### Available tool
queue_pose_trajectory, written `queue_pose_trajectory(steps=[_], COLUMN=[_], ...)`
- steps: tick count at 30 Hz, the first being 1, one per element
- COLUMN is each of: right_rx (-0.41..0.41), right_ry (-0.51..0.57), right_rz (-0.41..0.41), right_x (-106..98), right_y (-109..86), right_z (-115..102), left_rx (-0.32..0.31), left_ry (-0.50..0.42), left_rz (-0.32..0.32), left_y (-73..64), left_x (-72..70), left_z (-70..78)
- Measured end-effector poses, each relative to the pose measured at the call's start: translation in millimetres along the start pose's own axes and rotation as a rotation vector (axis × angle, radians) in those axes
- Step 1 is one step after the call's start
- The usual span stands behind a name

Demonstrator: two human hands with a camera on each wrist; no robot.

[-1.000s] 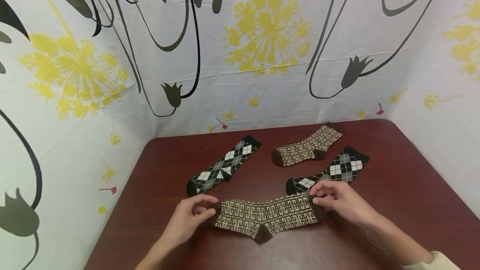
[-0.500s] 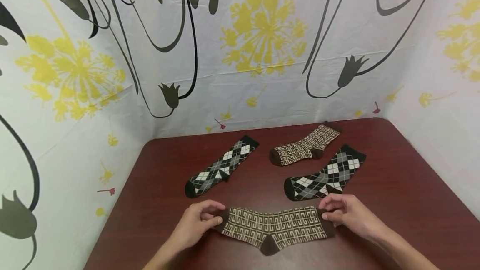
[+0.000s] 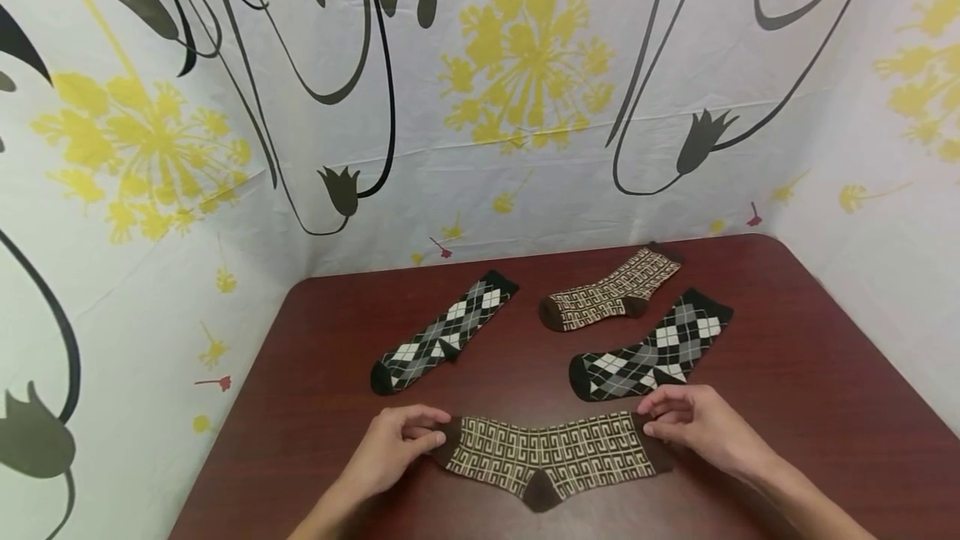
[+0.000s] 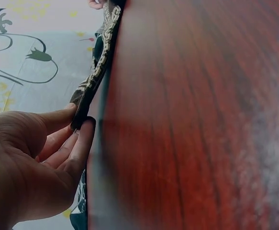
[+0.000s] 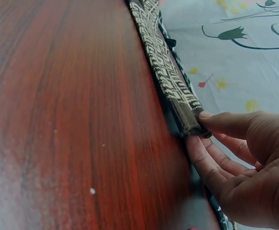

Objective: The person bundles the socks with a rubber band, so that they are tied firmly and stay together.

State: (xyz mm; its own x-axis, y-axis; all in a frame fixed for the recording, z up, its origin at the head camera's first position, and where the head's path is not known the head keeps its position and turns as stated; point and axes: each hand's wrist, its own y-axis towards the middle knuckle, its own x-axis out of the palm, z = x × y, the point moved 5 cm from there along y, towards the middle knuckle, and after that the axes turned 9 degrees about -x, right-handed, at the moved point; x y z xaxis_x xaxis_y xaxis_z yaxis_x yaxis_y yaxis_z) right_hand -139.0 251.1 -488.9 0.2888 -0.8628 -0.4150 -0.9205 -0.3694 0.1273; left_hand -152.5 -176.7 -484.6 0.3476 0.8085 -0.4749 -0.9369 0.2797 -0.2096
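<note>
Brown patterned sock (image 3: 555, 448) is the nearest thing I see, stretched sideways between the two hands, low over the dark red surface (image 3: 322, 332), with its plain heel pointing to the near side. From my views I cannot tell if this heel touches the surface. At the left dark end, the left hand (image 3: 393, 447) has its grip narrowed to a pinch, with the thumb on one side, the fingers on the other, and only the cloth between. At the right dark end, the right hand (image 3: 701, 425) pinches in the same manner, its grip as wide as the fabric is thick.

Just beyond the right hand lies the right argyle sock (image 3: 652, 348), in black, grey and white. The left argyle sock (image 3: 446, 333) lies slanted, beyond the left hand. Farther, near the back edge, I find the second brown sock (image 3: 603, 294), flat. Behind everything hangs a white cloth (image 3: 420, 223), printed with yellow and grey flowers.
</note>
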Motion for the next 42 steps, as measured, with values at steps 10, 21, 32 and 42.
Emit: queue_pose_trajectory(steps=[10,21,32,42], right_rx=[0.039,-0.009,0.01,-0.073], right_ry=[-0.036,-0.172,-0.187,-0.147], right_rz=[0.034,0.118,0.203,0.287], right_x=[-1.1,-3.7,-14.4,-24.1], right_y=[1.2,2.8,4.1,11.5], right_z=[-0.9,-2.1,-1.6,-8.9], left_rx=[0.028,0.027,0.021,0.04], left_ry=[0.115,0.12,0.055,-0.022], left_rz=[0.084,0.118,0.154,0.136], left_y=[3.7,7.7,9.2,17.6], left_x=[-2.0,-4.6,-16.2,-26.2], left_z=[-1.1,-2.2,-0.9,7.9])
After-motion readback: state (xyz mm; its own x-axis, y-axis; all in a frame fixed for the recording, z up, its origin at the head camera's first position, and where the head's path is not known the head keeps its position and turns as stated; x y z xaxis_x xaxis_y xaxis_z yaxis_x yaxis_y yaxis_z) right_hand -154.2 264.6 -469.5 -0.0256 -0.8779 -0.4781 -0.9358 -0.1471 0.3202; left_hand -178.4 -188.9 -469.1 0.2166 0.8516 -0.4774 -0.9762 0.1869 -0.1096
